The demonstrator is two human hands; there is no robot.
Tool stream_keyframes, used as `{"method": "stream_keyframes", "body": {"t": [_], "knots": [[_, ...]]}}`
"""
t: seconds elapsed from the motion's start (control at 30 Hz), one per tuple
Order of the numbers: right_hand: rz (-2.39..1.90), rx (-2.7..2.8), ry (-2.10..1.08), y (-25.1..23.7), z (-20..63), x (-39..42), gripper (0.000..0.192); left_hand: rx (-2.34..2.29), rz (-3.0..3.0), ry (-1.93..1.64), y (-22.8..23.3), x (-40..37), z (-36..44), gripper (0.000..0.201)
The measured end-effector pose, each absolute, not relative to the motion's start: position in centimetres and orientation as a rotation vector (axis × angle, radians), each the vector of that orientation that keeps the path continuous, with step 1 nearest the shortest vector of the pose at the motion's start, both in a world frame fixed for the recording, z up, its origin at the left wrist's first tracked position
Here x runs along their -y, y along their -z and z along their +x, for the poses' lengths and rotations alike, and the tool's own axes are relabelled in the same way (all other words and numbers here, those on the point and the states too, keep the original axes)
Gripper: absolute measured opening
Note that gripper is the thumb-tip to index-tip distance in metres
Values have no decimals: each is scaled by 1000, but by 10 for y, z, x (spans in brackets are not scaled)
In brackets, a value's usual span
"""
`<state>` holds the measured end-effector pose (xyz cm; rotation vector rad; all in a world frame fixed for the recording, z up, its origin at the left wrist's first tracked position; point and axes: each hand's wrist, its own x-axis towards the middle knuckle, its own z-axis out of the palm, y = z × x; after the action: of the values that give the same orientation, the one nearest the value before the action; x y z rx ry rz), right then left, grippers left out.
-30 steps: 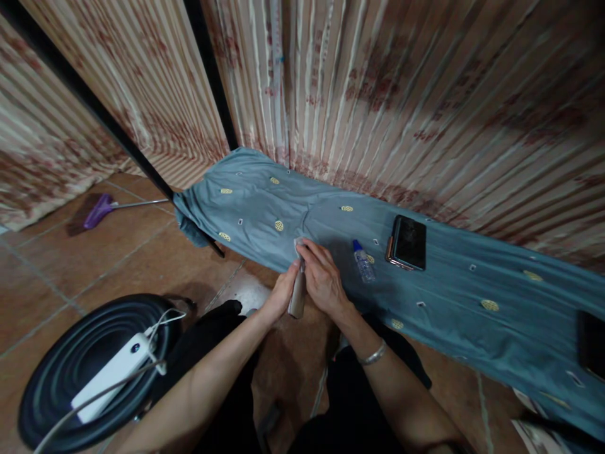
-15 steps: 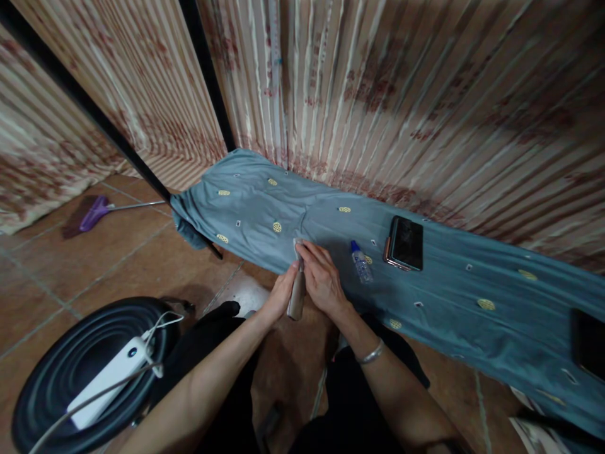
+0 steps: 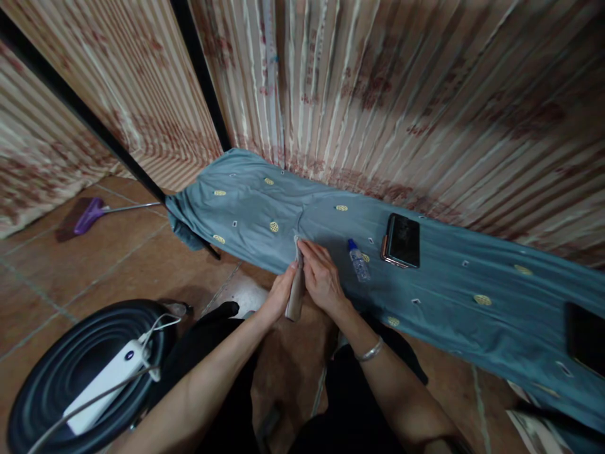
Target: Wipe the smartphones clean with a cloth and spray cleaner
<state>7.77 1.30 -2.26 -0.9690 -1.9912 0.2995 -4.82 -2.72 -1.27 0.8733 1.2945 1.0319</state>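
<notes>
A pleated striped curtain (image 3: 321, 88) with reddish floral patches is hung behind a long, narrow tabletop (image 3: 255, 208), which is covered by a blue-green cloth printed with yellow motifs; brown tiles are seen on the floor (image 3: 118, 258). On the cloth, a small clear bottle (image 3: 360, 265) capped in blue is laid on its side; its contents cannot be told. A slim grey-brown object (image 3: 295, 296) is held at the near edge of the tabletop, tilted, its far end seen against the cloth and its near end over the floor. It is pinched between the left hand (image 3: 280, 295) and the right hand (image 3: 324, 277), which are brought close together, with the right fingers laid along its upper part and the left thumb pressed to its side. A silver bracelet (image 3: 370, 350) is worn on the right wrist. To the right of the bottle, a dark phone (image 3: 404, 241) is rested on a copper-edged item (image 3: 386, 253), and a further dark item (image 3: 586, 337) is cut off by the picture's edge. At the left, a white power bank (image 3: 101, 392) is placed on a round black ridged object (image 3: 42, 378) and crossed by a cable (image 3: 106, 394). Beyond it, a purple broom head (image 3: 89, 215) is seen near 2 black poles (image 3: 203, 82). The bottle's marks and the power bank's round dark spot are too small to be read.
</notes>
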Motion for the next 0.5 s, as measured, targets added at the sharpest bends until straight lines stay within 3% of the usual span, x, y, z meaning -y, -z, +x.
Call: {"method": "stream_keyframes", "body": {"t": [0.5], "knots": [[-1145,1910,-498,34,94,-19,48,-1212,721,-1119,30,18,-41,51]]}}
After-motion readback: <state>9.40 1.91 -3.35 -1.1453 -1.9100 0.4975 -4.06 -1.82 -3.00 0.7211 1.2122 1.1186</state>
